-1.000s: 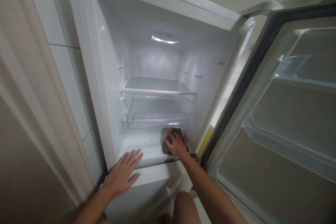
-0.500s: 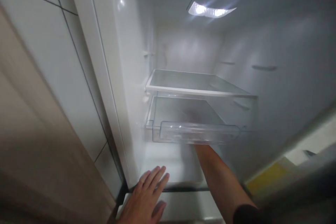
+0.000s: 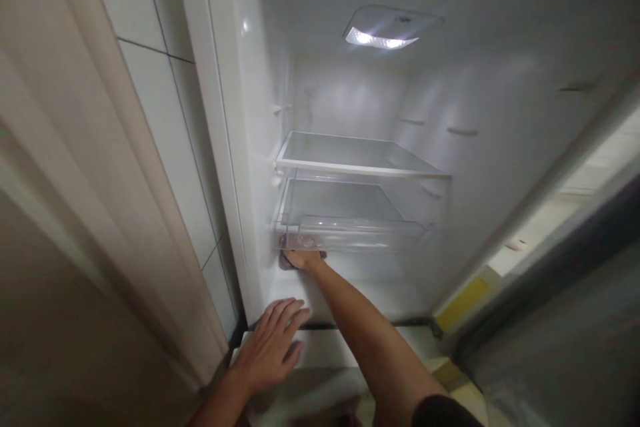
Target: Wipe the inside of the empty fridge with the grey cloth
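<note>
The left hand [image 3: 273,345] lies flat, fingers apart, on the fridge's front edge [image 3: 417,340] for support, while the right hand [image 3: 303,258] presses a dark cloth [image 3: 285,260] beneath the clear drawer [image 3: 350,230], its grip hidden.

R hand [image 3: 303,259]: fingers run under front of clear drawer [image 3: 350,230], mostly hidden; grip can't be read. Cloth [image 3: 285,261]: only a dark scrap shows at L of hand, pattern too small to tell. Fridge door [image 3: 565,320] at R is blurred and cut by frame edge. R forearm [image 3: 360,327] and L forearm [image 3: 220,400] are cut at bottom edge.
</note>
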### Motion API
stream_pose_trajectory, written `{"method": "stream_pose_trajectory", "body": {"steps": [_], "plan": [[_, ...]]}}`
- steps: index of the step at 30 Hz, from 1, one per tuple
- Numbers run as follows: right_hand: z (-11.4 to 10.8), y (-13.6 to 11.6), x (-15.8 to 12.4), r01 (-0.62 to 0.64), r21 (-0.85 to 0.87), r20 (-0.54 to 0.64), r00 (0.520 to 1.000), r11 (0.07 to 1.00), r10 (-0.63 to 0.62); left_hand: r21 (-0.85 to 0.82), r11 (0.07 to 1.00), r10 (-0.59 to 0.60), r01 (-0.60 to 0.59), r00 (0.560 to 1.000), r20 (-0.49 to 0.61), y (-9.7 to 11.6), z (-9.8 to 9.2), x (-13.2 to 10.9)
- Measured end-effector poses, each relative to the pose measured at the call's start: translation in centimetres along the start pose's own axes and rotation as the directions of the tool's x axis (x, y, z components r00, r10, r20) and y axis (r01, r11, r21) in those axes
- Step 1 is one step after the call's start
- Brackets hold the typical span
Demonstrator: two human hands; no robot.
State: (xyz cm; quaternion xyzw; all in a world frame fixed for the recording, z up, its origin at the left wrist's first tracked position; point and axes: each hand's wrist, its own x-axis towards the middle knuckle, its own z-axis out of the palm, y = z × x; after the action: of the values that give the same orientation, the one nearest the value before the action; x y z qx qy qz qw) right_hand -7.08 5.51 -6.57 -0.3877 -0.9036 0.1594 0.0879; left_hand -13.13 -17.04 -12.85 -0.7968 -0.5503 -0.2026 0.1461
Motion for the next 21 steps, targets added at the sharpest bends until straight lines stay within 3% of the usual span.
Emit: {"method": "stream_pose_trajectory", "body": {"steps": [2, 5, 6, 8, 11, 13, 15, 18, 21], "plan": [[-1.0, 1.4, -3.1, 0.062, -0.005, 0.018, 0.998, 0.998, -0.062, 0.000, 1.000, 0.000, 0.000, 1.000, -0.025, 0.0, 0.0, -0.1], [-3.2, 5.9, -7.9, 0.095, -0.014, 0.040, 0.995, 0.995, -0.094, 0.015, 1.000, 0.017, -0.016, 0.999, -0.050, 0.1, 0.0, -0.2], [-4.2, 7.8, -9.1, 0.033, -0.029, 0.028, 0.999, 0.999, -0.033, 0.023, 1.000, 0.021, -0.020, 0.998, -0.058, 0.1, 0.1, -0.2], [-6.2, 11.2, -10.7, -0.206, -0.074, -0.048, 0.978, 0.976, 0.203, 0.038, 0.999, 0.025, -0.022, 0.997, -0.072, 0.2, 0.4, -0.3], [-8.0, 13.7, -10.4, -0.496, -0.097, -0.156, 0.864, 0.863, 0.479, 0.043, 0.999, 0.020, -0.017, 0.997, -0.073, 0.1, 0.7, -0.2], [-7.5, 12.5, -9.0, -0.550, -0.091, -0.158, 0.831, 0.830, 0.533, 0.030, 0.999, 0.017, -0.016, 0.998, -0.061, 0.0, 0.8, -0.1], [-5.7, 9.2, -7.5, -0.501, -0.086, -0.133, 0.863, 0.861, 0.488, 0.011, 1.000, 0.016, -0.015, 0.998, -0.055, 0.0, 0.8, -0.1], [-2.3, 2.9, -6.6, -0.207, -0.068, -0.078, 0.976, 0.976, 0.202, 0.000, 1.000, 0.015, -0.015, 0.998, -0.063, -0.1, 0.7, -0.1], [-0.8, -0.2, -7.5, 0.040, -0.001, -0.019, 0.999, 0.999, -0.040, 0.031, 0.999, 0.031, -0.028, 0.995, -0.094, -0.1, 0.6, -0.4]]}}
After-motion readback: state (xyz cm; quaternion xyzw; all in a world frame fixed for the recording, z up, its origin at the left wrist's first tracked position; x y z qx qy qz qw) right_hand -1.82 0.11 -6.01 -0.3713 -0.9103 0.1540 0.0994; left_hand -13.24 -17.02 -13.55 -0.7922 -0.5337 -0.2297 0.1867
